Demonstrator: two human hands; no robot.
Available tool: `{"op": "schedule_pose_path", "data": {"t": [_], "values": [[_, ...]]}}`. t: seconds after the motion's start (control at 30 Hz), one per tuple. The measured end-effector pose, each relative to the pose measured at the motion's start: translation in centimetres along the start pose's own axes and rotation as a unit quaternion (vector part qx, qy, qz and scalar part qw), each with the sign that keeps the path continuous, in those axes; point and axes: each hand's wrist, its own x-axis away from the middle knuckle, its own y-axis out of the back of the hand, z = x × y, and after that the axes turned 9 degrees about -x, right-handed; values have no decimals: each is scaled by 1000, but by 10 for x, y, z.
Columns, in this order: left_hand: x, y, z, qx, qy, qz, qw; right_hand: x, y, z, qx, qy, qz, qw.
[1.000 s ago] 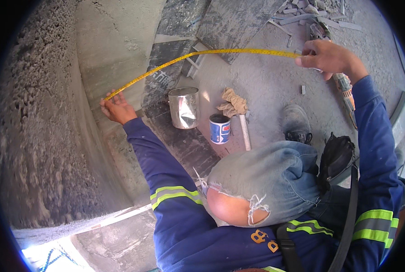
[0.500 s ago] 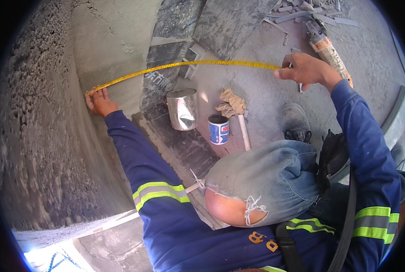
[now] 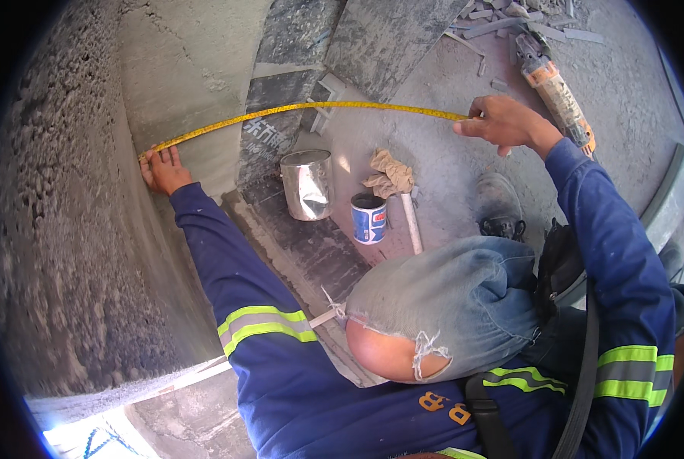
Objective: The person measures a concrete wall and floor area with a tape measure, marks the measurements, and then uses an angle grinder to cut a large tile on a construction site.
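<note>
One yellow tape (image 3: 319, 105) bows between the left hand (image 3: 164, 170), pinching its end at the concrete slab (image 3: 192, 73)'s edge beside the rough wall (image 3: 58, 214), and the right hand (image 3: 508, 122), pinching it above dusty floor (image 3: 441, 157).

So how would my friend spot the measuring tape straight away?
Start at the big rough grey wall filling the picture's left side. By its right edge is the person's left hand; the tape measure runs from there across to the right hand. It's the long, thin, bright yellow strip, unlike the round silver can below it.
</note>
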Motion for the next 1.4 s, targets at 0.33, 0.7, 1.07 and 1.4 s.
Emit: {"op": "schedule_pose_path", "data": {"t": [0.33, 0.7, 1.07, 1.4], "values": [[-7, 4, 7, -1, -8, 3, 1000, -23, -29, 1, -20, 7, -4, 1000], [-1, -2, 4, 16, -2, 4, 1000, -34, -36, -4, -73, -1, 18, 997], [0, -2, 4, 13, 2, -1, 1000, -38, -38, -5, -73, -15, 32, 997], [-9, 4, 8, 38, -1, 30, 999, -36, -34, -7, -72, 11, 29, 997]]}}
